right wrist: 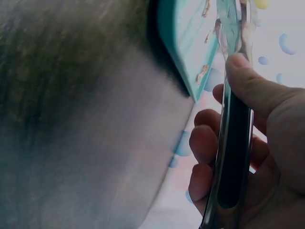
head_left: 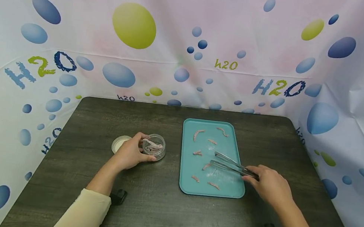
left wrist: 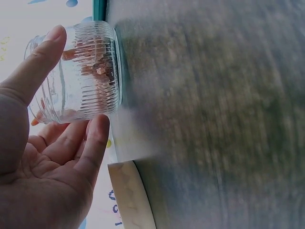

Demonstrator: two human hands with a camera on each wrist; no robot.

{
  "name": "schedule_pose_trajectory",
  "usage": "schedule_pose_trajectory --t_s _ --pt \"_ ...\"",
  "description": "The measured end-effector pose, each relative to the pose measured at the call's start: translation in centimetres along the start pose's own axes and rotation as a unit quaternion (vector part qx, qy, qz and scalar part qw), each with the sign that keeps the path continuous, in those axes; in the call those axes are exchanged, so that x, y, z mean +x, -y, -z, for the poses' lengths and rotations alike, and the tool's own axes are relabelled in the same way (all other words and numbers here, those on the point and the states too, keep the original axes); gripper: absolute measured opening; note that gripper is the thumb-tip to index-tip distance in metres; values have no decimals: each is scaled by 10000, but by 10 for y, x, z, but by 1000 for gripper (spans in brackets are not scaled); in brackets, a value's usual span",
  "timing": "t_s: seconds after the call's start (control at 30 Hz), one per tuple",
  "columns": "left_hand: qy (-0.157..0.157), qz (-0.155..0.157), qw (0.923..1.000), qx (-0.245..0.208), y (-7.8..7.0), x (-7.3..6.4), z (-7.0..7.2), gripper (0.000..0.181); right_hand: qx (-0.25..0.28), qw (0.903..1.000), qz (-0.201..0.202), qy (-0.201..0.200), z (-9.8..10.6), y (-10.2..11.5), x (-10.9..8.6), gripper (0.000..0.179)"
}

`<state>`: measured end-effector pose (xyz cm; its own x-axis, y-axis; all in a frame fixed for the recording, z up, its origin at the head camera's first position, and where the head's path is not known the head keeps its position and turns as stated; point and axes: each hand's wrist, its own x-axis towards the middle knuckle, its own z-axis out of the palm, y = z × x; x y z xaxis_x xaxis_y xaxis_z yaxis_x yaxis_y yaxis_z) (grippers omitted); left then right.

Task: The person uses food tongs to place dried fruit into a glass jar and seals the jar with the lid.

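My left hand (head_left: 129, 154) grips a small clear glass jar (left wrist: 97, 71) between thumb and fingers. The jar stands upright on the table, and pinkish-brown strips lie inside it, one near the rim. Over the turquoise tray (head_left: 190, 186), my right hand (head_left: 269, 185) holds metal tongs with dark handles (right wrist: 234, 148). The tips of the tongs are spread apart above the tray, and no strip shows between them. Several small pinkish strips, such as a curved strip (head_left: 195, 135) at the far left, lie scattered across the tray.
A pale round lid (head_left: 119, 144) lies on the table left of the jar, partly behind my left hand. The dark wood-grain table (head_left: 150, 214) meets a white sheet (head_left: 179, 16) printed with blue and green spots at its back and sides.
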<state>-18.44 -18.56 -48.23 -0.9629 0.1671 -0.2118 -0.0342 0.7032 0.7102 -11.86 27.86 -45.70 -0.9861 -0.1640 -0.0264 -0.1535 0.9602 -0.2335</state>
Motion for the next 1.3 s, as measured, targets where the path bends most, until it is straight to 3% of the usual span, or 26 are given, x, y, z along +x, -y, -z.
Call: schedule_pose_trajectory --t_s 0.63,1.0,1.3 --pt "5 -16 10000 45 2 2 -1 87 144 9995 -257 117 -12 -8 -3 42" --pt "12 -44 10000 11 2 2 -1 87 149 9995 -199 -197 -20 -8 -5 31" --pt "-18 -58 10000 21 4 2 -2 88 113 9993 -185 -312 -25 -8 -9 33"
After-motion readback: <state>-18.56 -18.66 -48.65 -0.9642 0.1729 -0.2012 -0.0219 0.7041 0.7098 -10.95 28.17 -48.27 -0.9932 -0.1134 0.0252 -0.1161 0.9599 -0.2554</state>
